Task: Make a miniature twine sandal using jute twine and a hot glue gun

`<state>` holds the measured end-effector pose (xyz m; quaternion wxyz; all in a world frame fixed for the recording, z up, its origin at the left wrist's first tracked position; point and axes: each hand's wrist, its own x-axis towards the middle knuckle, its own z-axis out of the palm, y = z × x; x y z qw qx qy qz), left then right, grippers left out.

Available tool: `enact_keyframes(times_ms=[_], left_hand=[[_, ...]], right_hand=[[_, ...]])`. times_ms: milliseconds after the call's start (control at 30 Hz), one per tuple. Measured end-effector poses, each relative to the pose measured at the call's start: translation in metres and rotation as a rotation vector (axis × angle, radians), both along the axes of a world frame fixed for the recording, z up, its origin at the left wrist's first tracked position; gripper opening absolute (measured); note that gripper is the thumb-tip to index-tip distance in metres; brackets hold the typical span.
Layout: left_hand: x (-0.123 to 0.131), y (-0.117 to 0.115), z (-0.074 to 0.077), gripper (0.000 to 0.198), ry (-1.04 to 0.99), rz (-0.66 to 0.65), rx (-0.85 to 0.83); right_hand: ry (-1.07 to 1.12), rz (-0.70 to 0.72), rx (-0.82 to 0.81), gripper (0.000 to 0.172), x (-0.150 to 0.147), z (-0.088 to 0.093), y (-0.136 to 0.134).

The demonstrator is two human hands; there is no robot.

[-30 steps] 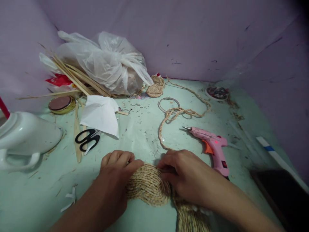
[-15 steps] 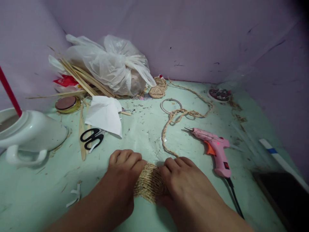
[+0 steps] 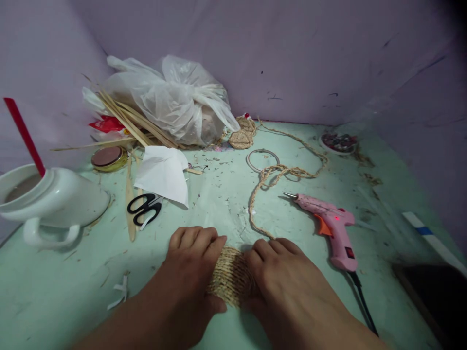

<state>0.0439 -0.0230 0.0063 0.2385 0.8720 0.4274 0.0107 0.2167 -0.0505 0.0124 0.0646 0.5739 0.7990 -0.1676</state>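
Between my hands at the front of the table is a coiled mat of braided straw cord (image 3: pixel 229 279). My left hand (image 3: pixel 195 262) is curled over its left edge, the thumb at the near side. Over the right edge, my right hand (image 3: pixel 279 274) is closed, its fingertips bent out of sight. A loose length of straw braid (image 3: pixel 252 204) runs from beside my right fingers to the back, crossing a thin ring (image 3: pixel 263 159). To the right lies a pink glue gun (image 3: pixel 328 221) with an orange trigger and a red light showing.
Black-handled scissors (image 3: pixel 145 209) lie by a white paper piece (image 3: pixel 164 175). At left stands a white mug (image 3: pixel 73 197) holding a drink and a red straw. A plastic bag (image 3: pixel 175 102), straw strips and a woven piece (image 3: pixel 241 136) sit at the back. A dark flat object (image 3: pixel 434 301) is at right.
The whole view has shifted slightly, so things appear farther right. My left thumb now shows at the mat's near edge. Both hands stay on the mat.
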Motion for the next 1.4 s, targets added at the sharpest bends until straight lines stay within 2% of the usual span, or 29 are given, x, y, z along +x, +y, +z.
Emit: enact_keyframes(times_ms=[133, 300, 467, 600, 867, 1133, 1400], left_hand=[[-0.001, 0.0, 0.001, 0.06, 0.042, -0.019, -0.042], [-0.008, 0.001, 0.003, 0.052, -0.012, -0.03, -0.073], [-0.009, -0.003, 0.0, 0.034, -0.021, -0.013, -0.054], [-0.009, -0.004, -0.002, 0.031, -0.05, -0.012, -0.022], [-0.005, 0.003, 0.002, 0.025, -0.055, -0.041, -0.022], [0.0, 0.004, 0.007, 0.026, -0.016, -0.028, -0.013], [0.002, 0.004, 0.001, 0.029, -0.032, -0.042, 0.042]], right_hand=[[0.055, -0.026, 0.031, 0.019, 0.001, 0.0, -0.001], [0.217, 0.103, 0.281, 0.033, -0.004, -0.001, -0.006], [0.259, 0.178, 0.425, 0.02, -0.011, -0.016, -0.015], [0.274, 0.164, 0.504, 0.011, -0.015, -0.029, -0.022], [0.341, 0.077, 0.503, 0.008, -0.023, -0.031, -0.026], [0.348, 0.055, 0.497, 0.009, -0.023, -0.031, -0.026], [0.319, 0.053, 0.41, 0.007, -0.023, -0.025, -0.026]])
